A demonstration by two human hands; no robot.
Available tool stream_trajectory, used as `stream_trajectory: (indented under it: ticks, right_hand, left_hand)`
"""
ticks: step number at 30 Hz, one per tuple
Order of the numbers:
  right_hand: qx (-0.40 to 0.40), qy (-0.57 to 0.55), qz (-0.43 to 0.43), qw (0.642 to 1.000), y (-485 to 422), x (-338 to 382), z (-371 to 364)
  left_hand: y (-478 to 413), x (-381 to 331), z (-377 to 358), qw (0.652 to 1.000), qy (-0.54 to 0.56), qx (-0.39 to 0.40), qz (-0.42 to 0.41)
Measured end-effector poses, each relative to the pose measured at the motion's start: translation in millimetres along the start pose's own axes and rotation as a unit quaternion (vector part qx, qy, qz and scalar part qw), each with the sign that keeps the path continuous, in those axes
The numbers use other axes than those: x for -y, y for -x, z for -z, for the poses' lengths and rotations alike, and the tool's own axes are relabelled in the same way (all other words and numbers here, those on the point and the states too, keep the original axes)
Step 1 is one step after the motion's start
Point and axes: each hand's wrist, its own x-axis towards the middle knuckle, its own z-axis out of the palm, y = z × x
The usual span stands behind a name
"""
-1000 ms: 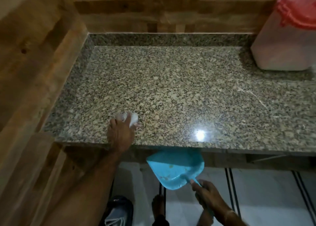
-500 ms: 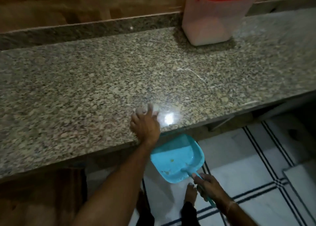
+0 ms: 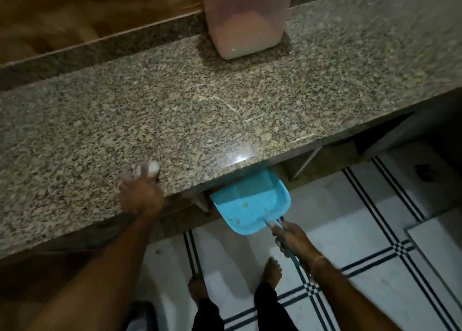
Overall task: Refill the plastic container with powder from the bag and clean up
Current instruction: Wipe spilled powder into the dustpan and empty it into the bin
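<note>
A clear plastic container (image 3: 246, 23) with a red lid stands at the back of the granite counter (image 3: 225, 100), partly filled with pale powder. My left hand (image 3: 140, 193) grips a small white wad of cloth (image 3: 153, 168) and holds it against the counter near the front edge. My right hand (image 3: 291, 239) grips the handle of a blue dustpan (image 3: 250, 203), whose pan sits just below the counter's front edge, right of the left hand. A few crumbs lie in the pan. Thin pale powder streaks (image 3: 225, 104) mark the counter's middle.
A raised granite ledge (image 3: 100, 48) and wooden wall run along the counter's back. Below lies a white tiled floor (image 3: 375, 230) with dark stripes. My bare feet (image 3: 272, 272) stand on it, and a dark object (image 3: 140, 315) lies at the bottom.
The view has swung so the container now sits at top centre. My left hand with the cloth and the dustpan both moved rightward along the counter's front edge.
</note>
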Motion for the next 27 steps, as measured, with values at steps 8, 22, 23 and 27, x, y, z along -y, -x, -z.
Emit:
stream_trajectory:
  ticks: [8, 22, 23, 27]
  right_hand:
    - [0.018, -0.017, 0.021, 0.999, -8.3, 2.5, 36.7]
    - [0.024, -0.006, 0.01, 1.0, -37.7, 1.7, 73.9]
    - [0.025, -0.002, 0.014, 1.0, -38.4, 2.6, 74.5]
    - [0.029, 0.008, 0.026, 0.999, -51.1, 13.0, 70.6]
  left_hand:
    - [75.3, -215.4, -35.5, 0.985, 0.043, 0.018, -0.164]
    - [-1.6, -130.9, -25.5, 0.986, 0.075, -0.012, 0.148]
    - [6.3, -147.3, -29.2, 0.988, 0.076, -0.011, 0.136]
    - [41.1, -218.7, -42.1, 0.989, 0.138, 0.011, -0.043]
